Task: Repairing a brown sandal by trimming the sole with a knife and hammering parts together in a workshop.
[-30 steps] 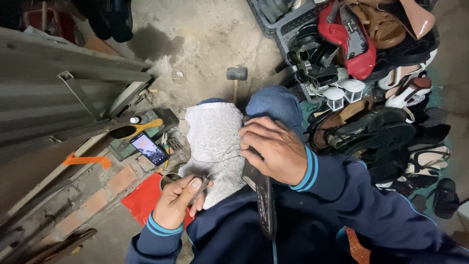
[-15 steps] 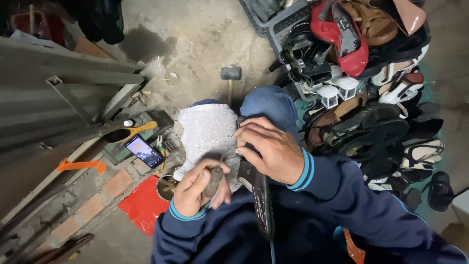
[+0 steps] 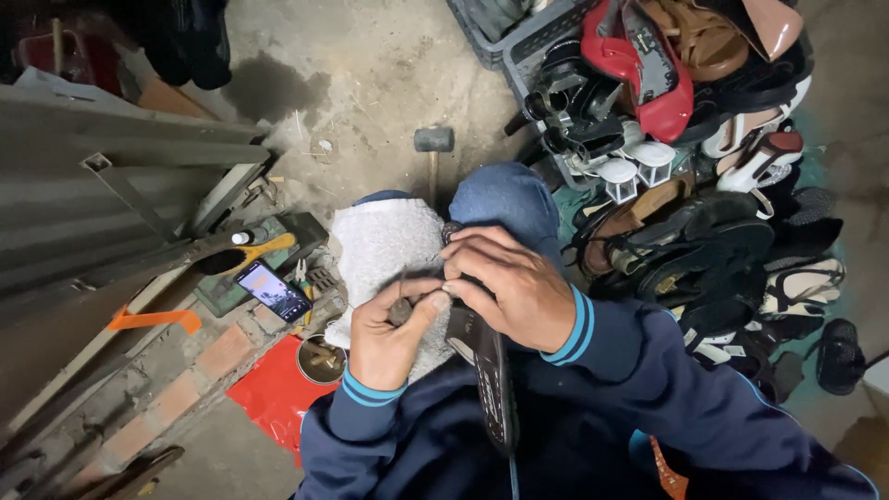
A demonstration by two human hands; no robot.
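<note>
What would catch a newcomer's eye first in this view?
Probably the two hands at centre: the left hand pinches a small tool beside the right hand, which steadies a dark shoe sole over a white towel on the lap. Next, the heap of shoes at right, topped by a red shoe.

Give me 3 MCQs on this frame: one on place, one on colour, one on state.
1. Where does the hammer lie?
A. on the concrete floor beyond the knees
B. in the crate
C. on the towel

2. What colour are the sleeve cuffs?
A. plain white
B. navy with light-blue stripes
C. red

3. How does the right hand stand to the dark shoe?
A. well clear of it
B. flat on the floor
C. pressing on it over the lap

Key: 1 A, it lies on bare floor; 2 B, stripes ring both wrists; 3 C, fingers bear on its upper end, beside the left hand.
</note>
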